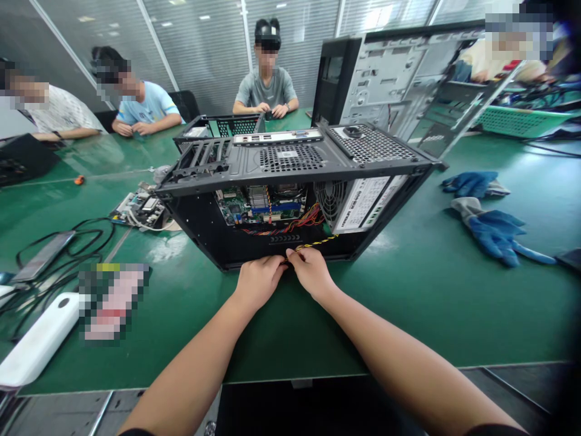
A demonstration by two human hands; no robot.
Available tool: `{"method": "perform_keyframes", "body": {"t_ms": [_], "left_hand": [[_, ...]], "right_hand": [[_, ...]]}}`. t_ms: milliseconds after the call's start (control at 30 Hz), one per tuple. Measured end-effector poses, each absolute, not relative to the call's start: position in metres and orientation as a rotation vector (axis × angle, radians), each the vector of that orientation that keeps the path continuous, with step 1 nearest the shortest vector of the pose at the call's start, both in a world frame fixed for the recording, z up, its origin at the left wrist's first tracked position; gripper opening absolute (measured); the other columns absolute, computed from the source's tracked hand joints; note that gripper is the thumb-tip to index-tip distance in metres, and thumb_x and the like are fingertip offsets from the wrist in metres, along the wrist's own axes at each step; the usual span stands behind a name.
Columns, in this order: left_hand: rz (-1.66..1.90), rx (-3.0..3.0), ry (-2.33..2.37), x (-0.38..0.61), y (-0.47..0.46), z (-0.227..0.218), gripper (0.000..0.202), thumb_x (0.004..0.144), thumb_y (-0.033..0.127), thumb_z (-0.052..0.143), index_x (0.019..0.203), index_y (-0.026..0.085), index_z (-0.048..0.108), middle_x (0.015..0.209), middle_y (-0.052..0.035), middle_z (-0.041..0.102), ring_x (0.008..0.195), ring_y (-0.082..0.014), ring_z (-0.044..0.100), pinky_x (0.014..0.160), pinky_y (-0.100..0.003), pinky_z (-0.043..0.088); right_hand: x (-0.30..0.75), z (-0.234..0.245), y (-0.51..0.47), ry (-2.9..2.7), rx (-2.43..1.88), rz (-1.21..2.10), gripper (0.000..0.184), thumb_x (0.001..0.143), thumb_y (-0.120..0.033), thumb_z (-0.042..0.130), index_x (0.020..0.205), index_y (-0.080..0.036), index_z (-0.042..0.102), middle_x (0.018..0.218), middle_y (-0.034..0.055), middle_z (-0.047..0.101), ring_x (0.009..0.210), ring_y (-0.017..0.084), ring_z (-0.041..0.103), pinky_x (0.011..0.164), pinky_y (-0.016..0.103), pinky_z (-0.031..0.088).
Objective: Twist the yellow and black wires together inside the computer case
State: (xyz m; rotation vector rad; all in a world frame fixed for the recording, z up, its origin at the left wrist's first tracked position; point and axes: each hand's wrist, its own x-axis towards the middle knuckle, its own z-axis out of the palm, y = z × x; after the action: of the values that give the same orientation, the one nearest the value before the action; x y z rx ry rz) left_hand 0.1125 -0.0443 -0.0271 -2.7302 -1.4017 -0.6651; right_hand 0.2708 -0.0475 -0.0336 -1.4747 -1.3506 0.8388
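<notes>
A black computer case (200, 224) stands on the green table with its side open toward me. Inside it are a motherboard (236, 209) and a power supply (363, 206) with a fan grille. Yellow-and-black twisted cable (323, 242) runs from below the power supply to my hands. At the case's lower front edge, my right hand (311, 269) pinches this cable between thumb and fingers. Close beside it, my left hand (259, 280) is closed on the cable's other stretch; its fingertips are partly hidden. More coloured wires (302, 224) lie bunched inside the case.
Blue work gloves (492, 230) lie to the right. A second open case (385, 79) and a green basket (521, 121) stand behind. At left are a white power bank-like block (43, 339), a phone (45, 254), cables and loose parts (145, 206). Several people sit across the table.
</notes>
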Motion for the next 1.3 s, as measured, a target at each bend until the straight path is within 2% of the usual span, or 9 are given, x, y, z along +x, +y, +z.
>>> {"method": "perform_keyframes", "body": {"t_ms": [200, 367, 600, 833, 1100, 1300], "left_hand": [[-0.715, -2.684, -1.372, 0.1122, -0.0442, -0.0263, 0.011, 0.095, 0.028, 0.061, 0.093, 0.023, 0.070, 0.077, -0.0009, 0.067, 0.071, -0.0160, 0.063, 0.063, -0.026, 0.046], [-0.798, -2.649, -1.355, 0.1114, -0.0436, -0.0268, 0.011, 0.094, 0.027, 0.062, 0.094, 0.023, 0.072, 0.090, -0.0040, 0.067, 0.081, -0.0181, 0.061, 0.072, -0.029, 0.049], [-0.743, -2.656, -1.364, 0.1121, -0.0437, -0.0270, 0.014, 0.095, 0.031, 0.062, 0.094, 0.023, 0.073, 0.077, -0.0027, 0.065, 0.074, -0.0182, 0.059, 0.067, -0.029, 0.046], [-0.780, -2.662, -1.356, 0.1126, -0.0434, -0.0260, 0.011, 0.092, 0.030, 0.067, 0.089, 0.021, 0.071, 0.074, -0.0023, 0.066, 0.074, -0.0192, 0.058, 0.066, -0.031, 0.045], [-0.920, -2.633, -1.367, 0.1141, -0.0436, -0.0265, 0.007, 0.089, 0.026, 0.069, 0.085, 0.020, 0.069, 0.077, -0.0021, 0.065, 0.075, -0.0186, 0.059, 0.068, -0.030, 0.046], [-0.896, -2.664, -1.381, 0.1138, -0.0434, -0.0255, 0.013, 0.094, 0.028, 0.064, 0.086, 0.020, 0.070, 0.075, -0.0020, 0.064, 0.074, -0.0184, 0.058, 0.068, -0.030, 0.045]], "right_hand": [[0.2708, -0.0327, -0.0483, -1.341, -1.468, 0.858, 0.046, 0.086, -0.046, 0.053, 0.051, -0.024, 0.033, 0.052, -0.0038, 0.035, 0.053, 0.014, 0.034, 0.053, 0.031, 0.026], [0.2708, -0.0351, -0.0480, -1.337, -1.463, 0.870, 0.047, 0.085, -0.047, 0.055, 0.051, -0.024, 0.034, 0.052, -0.0036, 0.036, 0.054, 0.014, 0.035, 0.053, 0.031, 0.026], [0.2709, -0.0347, -0.0478, -1.334, -1.460, 0.877, 0.046, 0.086, -0.047, 0.054, 0.052, -0.024, 0.035, 0.052, -0.0035, 0.037, 0.054, 0.014, 0.035, 0.053, 0.031, 0.026], [0.2710, -0.0355, -0.0468, -1.346, -1.444, 0.874, 0.045, 0.086, -0.046, 0.052, 0.052, -0.024, 0.034, 0.052, -0.0040, 0.036, 0.054, 0.013, 0.035, 0.053, 0.031, 0.026], [0.2710, -0.0309, -0.0500, -1.387, -1.488, 0.794, 0.045, 0.087, -0.047, 0.053, 0.052, -0.023, 0.039, 0.052, -0.0032, 0.042, 0.053, 0.014, 0.039, 0.054, 0.031, 0.027], [0.2716, -0.0319, -0.0509, -1.414, -1.510, 0.778, 0.041, 0.089, -0.046, 0.051, 0.056, -0.023, 0.044, 0.054, -0.0002, 0.052, 0.055, 0.016, 0.047, 0.056, 0.031, 0.033]]}}
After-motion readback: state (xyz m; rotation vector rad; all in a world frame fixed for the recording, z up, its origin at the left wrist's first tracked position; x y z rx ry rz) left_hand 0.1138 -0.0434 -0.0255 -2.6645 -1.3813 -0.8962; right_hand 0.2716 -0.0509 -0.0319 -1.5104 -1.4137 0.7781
